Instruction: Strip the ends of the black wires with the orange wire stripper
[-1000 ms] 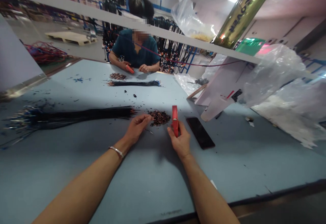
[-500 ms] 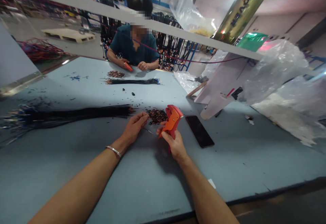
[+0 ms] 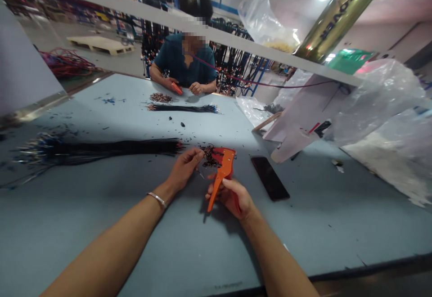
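My right hand [image 3: 232,195] is wrapped around an orange and red wire stripper [image 3: 225,164], its jaws over a pile of small dark and copper-coloured scraps [image 3: 209,156]. The handles of the tool stand apart. To the left, my left hand [image 3: 185,167] is closed in a pinch at the fingertips, close to the stripper's jaws. A thin wire [image 3: 201,174] with a light tip hangs below those fingers; the rest of it is hidden by the hand. A long bundle of black wires [image 3: 118,149] with blue and metal ends lies beyond my left hand.
A black phone [image 3: 270,178] lies right of the stripper. Across the table [image 3: 151,243] a person [image 3: 189,63] holds a red tool, behind a second wire bundle [image 3: 184,108] and a scrap pile [image 3: 161,97]. Plastic bags [image 3: 378,103] and a white panel [image 3: 300,108] stand at right.
The wire stripper has turned in my right hand, showing its orange side and spread handles. My left hand stays pinched beside the scraps. The whole view has shifted slightly.
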The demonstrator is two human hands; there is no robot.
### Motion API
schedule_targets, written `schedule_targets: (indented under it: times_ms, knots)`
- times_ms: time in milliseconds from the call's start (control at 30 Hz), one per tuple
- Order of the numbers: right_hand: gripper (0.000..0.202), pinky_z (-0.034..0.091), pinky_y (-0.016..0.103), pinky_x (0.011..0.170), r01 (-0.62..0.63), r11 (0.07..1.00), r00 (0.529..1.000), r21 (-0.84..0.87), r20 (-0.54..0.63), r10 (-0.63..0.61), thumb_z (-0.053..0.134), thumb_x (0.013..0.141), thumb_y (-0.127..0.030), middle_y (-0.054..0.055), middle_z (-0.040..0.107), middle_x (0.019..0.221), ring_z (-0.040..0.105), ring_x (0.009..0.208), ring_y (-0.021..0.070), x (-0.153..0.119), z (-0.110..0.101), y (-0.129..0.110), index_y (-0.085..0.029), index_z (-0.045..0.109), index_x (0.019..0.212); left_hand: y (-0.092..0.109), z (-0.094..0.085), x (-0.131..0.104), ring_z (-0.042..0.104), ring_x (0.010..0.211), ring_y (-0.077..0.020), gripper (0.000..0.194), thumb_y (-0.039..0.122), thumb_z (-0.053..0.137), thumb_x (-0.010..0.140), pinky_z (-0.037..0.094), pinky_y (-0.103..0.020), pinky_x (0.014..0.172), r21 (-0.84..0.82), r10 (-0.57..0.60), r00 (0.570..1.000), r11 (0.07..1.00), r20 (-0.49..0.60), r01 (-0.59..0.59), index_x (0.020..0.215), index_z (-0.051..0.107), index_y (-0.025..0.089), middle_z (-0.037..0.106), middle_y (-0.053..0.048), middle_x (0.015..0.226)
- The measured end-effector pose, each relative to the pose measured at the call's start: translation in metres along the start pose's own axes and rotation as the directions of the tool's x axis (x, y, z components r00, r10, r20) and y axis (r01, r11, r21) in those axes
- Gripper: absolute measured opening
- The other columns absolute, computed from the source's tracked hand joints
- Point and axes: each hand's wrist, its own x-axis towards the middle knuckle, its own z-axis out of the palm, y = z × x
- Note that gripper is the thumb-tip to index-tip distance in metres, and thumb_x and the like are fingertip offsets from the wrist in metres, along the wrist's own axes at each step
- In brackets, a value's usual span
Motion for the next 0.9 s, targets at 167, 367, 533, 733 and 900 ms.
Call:
schedule_targets:
  times_ms: [167, 367, 533, 733, 900]
  knots:
    - [0.039, 0.054, 0.035, 0.07, -0.056, 0.997, 0.996, -0.046, 0.067, 0.059, 0.069, 0.075, -0.04, 0.007, 0.072, 0.077, 0.071, 0.07, 0.0222, -0.0002, -0.0006, 0.0007, -0.012, 0.067, 0.103, 0.0006, -0.0016, -0.0008, 0.033, 0.052, -0.0085, 0.039, 0.054, 0.068, 0.076, 0.027, -0.023, 0.05, -0.001, -0.043, 0.999, 0.999, 0.025, 0.043, 0.069, 0.057, 0.017, 0.04, 0.006, 0.057]
    - [0.037, 0.055, 0.036, 0.072, -0.027, 0.998, 0.997, -0.063, 0.072, 0.032, 0.069, 0.077, -0.038, 0.007, 0.071, 0.078, 0.069, 0.069, 0.0203, 0.0008, -0.0011, 0.0012, -0.012, 0.066, 0.103, 0.0026, -0.0028, -0.0015, 0.033, 0.053, -0.0093, 0.039, 0.054, 0.067, 0.077, 0.025, -0.024, 0.05, 0.06, -0.039, 0.999, 0.998, 0.037, 0.036, 0.068, 0.057, 0.017, 0.04, 0.006, 0.056]
    - [0.036, 0.055, 0.035, 0.071, -0.026, 0.996, 0.996, -0.08, 0.079, 0.032, 0.068, 0.078, -0.037, 0.006, 0.071, 0.078, 0.069, 0.068, 0.0191, 0.0009, -0.0004, 0.0005, -0.013, 0.065, 0.104, 0.0014, -0.0023, -0.0009, 0.039, 0.055, -0.0105, 0.038, 0.053, 0.068, 0.075, 0.03, -0.024, 0.052, 0.097, -0.025, 0.999, 0.995, 0.032, 0.022, 0.068, 0.06, 0.017, 0.047, 0.004, 0.058]
    - [0.036, 0.055, 0.033, 0.064, -0.036, 0.994, 0.997, -0.101, 0.062, 0.042, 0.069, 0.077, -0.036, 0.006, 0.07, 0.076, 0.069, 0.065, 0.02, -0.0013, 0.0028, -0.0025, -0.011, 0.064, 0.103, 0.0048, -0.0015, -0.0015, 0.039, 0.055, -0.01, 0.036, 0.052, 0.069, 0.075, 0.032, -0.024, 0.052, 0.117, 0.005, 1.0, 0.993, -0.005, -0.004, 0.069, 0.064, 0.017, 0.048, 0.004, 0.058]
    - [0.036, 0.054, 0.031, 0.06, -0.048, 0.993, 0.996, -0.104, 0.066, 0.055, 0.068, 0.078, -0.036, 0.006, 0.069, 0.076, 0.069, 0.064, 0.0198, -0.0024, 0.0032, -0.0035, -0.011, 0.063, 0.102, 0.005, -0.0012, -0.0018, 0.041, 0.056, -0.0107, 0.037, 0.053, 0.068, 0.075, 0.033, -0.024, 0.054, 0.109, 0.039, 0.999, 0.993, 0.001, -0.039, 0.069, 0.064, 0.017, 0.048, 0.004, 0.058]
